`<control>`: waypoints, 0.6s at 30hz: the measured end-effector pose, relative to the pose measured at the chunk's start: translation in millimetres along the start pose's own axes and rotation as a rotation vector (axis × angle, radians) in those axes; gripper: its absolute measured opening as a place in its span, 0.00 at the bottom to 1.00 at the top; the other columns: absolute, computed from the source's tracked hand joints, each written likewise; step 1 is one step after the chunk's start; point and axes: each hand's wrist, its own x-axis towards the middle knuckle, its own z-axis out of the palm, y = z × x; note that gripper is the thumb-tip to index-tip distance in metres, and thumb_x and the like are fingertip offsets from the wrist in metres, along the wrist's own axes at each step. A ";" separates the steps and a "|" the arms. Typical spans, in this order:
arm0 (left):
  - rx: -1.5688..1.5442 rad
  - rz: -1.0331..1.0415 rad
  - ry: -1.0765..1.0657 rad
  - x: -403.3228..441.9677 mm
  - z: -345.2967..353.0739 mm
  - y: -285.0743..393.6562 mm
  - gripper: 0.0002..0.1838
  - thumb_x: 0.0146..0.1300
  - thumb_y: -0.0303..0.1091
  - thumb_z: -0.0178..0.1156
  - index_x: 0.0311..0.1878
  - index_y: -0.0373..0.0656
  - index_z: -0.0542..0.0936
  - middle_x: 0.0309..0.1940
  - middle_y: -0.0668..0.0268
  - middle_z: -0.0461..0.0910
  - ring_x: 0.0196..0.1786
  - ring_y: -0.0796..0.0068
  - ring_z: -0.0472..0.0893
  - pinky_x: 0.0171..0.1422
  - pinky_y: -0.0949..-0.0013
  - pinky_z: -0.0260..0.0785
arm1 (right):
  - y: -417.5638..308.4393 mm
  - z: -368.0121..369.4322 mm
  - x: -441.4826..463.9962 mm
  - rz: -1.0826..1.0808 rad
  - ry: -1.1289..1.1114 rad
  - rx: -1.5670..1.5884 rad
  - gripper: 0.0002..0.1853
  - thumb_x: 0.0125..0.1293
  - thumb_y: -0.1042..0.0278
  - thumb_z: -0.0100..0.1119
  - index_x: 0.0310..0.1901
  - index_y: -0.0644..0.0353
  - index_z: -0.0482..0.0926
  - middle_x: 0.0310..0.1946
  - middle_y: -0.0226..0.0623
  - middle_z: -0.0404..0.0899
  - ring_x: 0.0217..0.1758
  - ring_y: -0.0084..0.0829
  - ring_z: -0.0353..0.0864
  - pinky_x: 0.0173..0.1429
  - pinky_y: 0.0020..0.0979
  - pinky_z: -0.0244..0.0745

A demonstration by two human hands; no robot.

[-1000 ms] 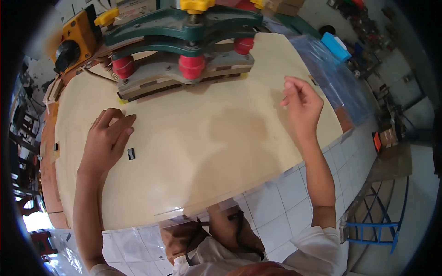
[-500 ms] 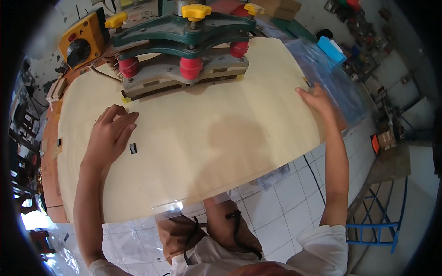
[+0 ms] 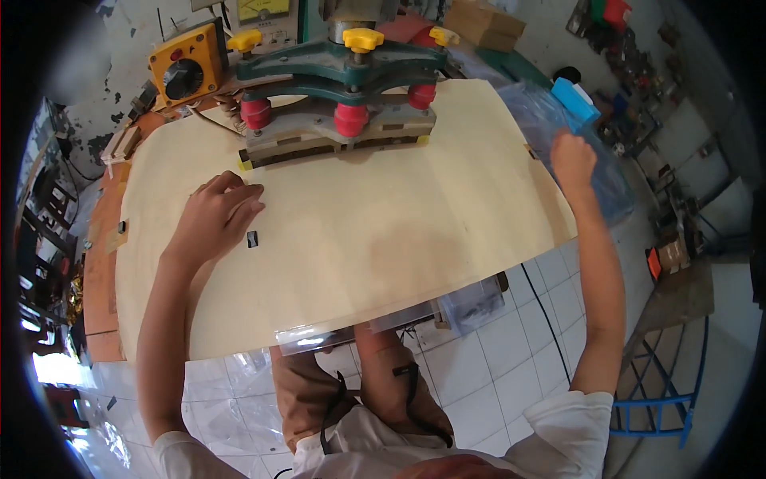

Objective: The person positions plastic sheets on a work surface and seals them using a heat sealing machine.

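My left hand (image 3: 215, 215) rests on the wide cream board (image 3: 343, 263), its fingers loosely bent and the thumb apart from the forefinger, with nothing between them. Just beside its thumb lies a small black piece (image 3: 253, 239). At the board's right edge, my right hand (image 3: 573, 164) is closed over the clear bluish plastic sheets (image 3: 533, 108); what its fingers hold, if anything, is hidden. Beyond both hands, a green press head (image 3: 351, 72) with yellow knobs and red insulators carries a long metal die (image 3: 335, 144) above the board.
A yellow control box (image 3: 187, 68) with a black dial stands at the back left. Behind the sheets is a blue box (image 3: 574, 100); a cardboard box (image 3: 483, 24) sits farther back. Clear plastic (image 3: 471, 303) shows below the front edge. A blue metal frame (image 3: 658, 407) stands at the right.
My right hand has closed from an open, thumb-out pose and moved slightly away from me over the plastic sheets. My left hand keeps its pose beside the black piece. The camera view has shifted.
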 end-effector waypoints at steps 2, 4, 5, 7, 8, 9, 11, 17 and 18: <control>-0.032 -0.054 -0.060 1.5 -5.9 4.8 0.13 0.67 0.36 0.58 0.47 0.39 0.85 0.40 0.54 0.81 0.43 0.53 0.81 0.52 0.57 0.73 | 14.6 -33.3 14.4 0.034 0.131 0.008 0.13 0.70 0.62 0.52 0.32 0.59 0.80 0.27 0.53 0.83 0.30 0.53 0.85 0.36 0.51 0.81; -0.028 -0.062 -0.089 1.4 -9.5 3.4 0.14 0.68 0.38 0.57 0.48 0.39 0.85 0.42 0.54 0.81 0.44 0.52 0.81 0.52 0.57 0.73 | 31.2 -66.8 26.3 0.118 0.177 0.032 0.11 0.70 0.60 0.51 0.37 0.57 0.79 0.30 0.54 0.83 0.35 0.56 0.84 0.40 0.54 0.79; -0.031 -0.069 -0.121 1.6 -10.1 2.0 0.15 0.69 0.39 0.56 0.49 0.40 0.84 0.43 0.53 0.81 0.45 0.52 0.82 0.53 0.56 0.73 | 38.7 -81.8 29.5 0.119 0.180 0.034 0.11 0.70 0.60 0.51 0.37 0.57 0.79 0.30 0.54 0.83 0.35 0.56 0.84 0.40 0.54 0.79; -0.018 -0.059 -0.121 1.8 -9.5 -2.7 0.16 0.69 0.41 0.57 0.49 0.41 0.85 0.42 0.55 0.82 0.44 0.53 0.82 0.52 0.56 0.74 | 54.7 -109.6 32.8 0.156 0.272 0.033 0.12 0.72 0.57 0.50 0.41 0.53 0.80 0.32 0.50 0.84 0.39 0.55 0.84 0.41 0.52 0.78; -0.007 -0.051 -0.123 2.2 -9.8 -4.5 0.16 0.68 0.43 0.58 0.49 0.43 0.85 0.42 0.56 0.83 0.44 0.54 0.83 0.51 0.56 0.75 | 63.0 -122.0 34.0 0.156 0.276 0.033 0.12 0.72 0.57 0.50 0.41 0.53 0.80 0.32 0.50 0.84 0.39 0.55 0.84 0.41 0.52 0.78; -0.007 -0.050 -0.120 3.7 -11.1 -6.0 0.16 0.68 0.43 0.58 0.49 0.43 0.85 0.42 0.56 0.83 0.44 0.54 0.83 0.51 0.56 0.75 | 71.0 -133.3 34.2 0.177 0.339 0.064 0.12 0.72 0.56 0.51 0.42 0.52 0.81 0.33 0.50 0.84 0.40 0.54 0.84 0.42 0.50 0.78; -0.010 -0.055 -0.192 6.2 -15.9 -7.2 0.17 0.68 0.44 0.58 0.52 0.45 0.84 0.43 0.56 0.83 0.46 0.52 0.82 0.53 0.56 0.74 | 89.8 -150.8 31.3 0.199 0.402 0.097 0.12 0.72 0.56 0.51 0.44 0.50 0.82 0.34 0.49 0.84 0.41 0.53 0.84 0.43 0.47 0.78; 0.070 0.163 -0.206 15.5 -35.8 62.4 0.20 0.65 0.41 0.61 0.57 0.41 0.80 0.48 0.52 0.82 0.50 0.50 0.81 0.55 0.54 0.72 | 98.6 -213.6 -29.1 0.119 0.482 0.599 0.12 0.72 0.60 0.56 0.46 0.58 0.83 0.35 0.40 0.85 0.38 0.33 0.85 0.45 0.31 0.76; -0.008 0.177 -0.196 19.3 -40.0 89.8 0.20 0.64 0.40 0.62 0.55 0.40 0.80 0.46 0.53 0.82 0.49 0.49 0.81 0.54 0.54 0.72 | 93.7 -223.5 -46.0 0.051 0.509 0.608 0.11 0.72 0.64 0.57 0.46 0.60 0.83 0.35 0.38 0.85 0.38 0.29 0.84 0.45 0.29 0.76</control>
